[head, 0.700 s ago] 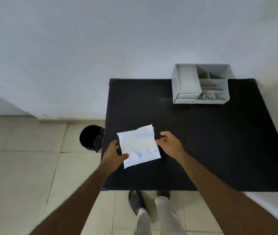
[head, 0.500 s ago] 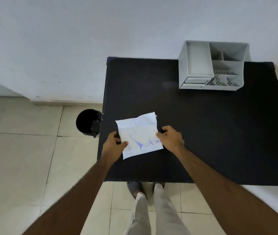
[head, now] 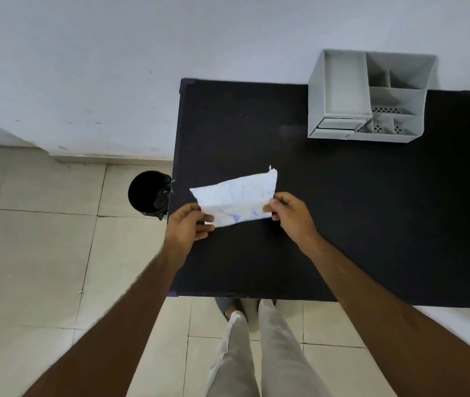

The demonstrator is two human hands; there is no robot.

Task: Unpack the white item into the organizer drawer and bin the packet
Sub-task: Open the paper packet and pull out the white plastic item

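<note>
Both hands now hold the white packet (head: pixel 236 200) up off the black table (head: pixel 371 210), where half a second ago it lay flatter and squarer between them. It now shows as a narrower, foreshortened strip, its far edge tipped up and away, with a small torn-looking tag at its far right corner. The left hand (head: pixel 188 226) pinches the packet's near left corner between thumb and fingers; the right hand (head: pixel 289 214) grips its right end in the same way. The packet hangs over the table's left half, near the left edge. The view has also shifted: the grey organizer (head: pixel 371 96) at the table's far edge, towards the right corner, sits larger and closer to the frame's top than before.

The organizer's drawer front shows low on its left side, but whether it is pulled out at all is hard to tell. The blue print on the packet is too blurred to read, and its contents cannot be seen. The black bin (head: pixel 149 193) stands on the tiled floor just beside the table's left edge, its right side cut off by that edge. The table's right side runs out of frame.
</note>
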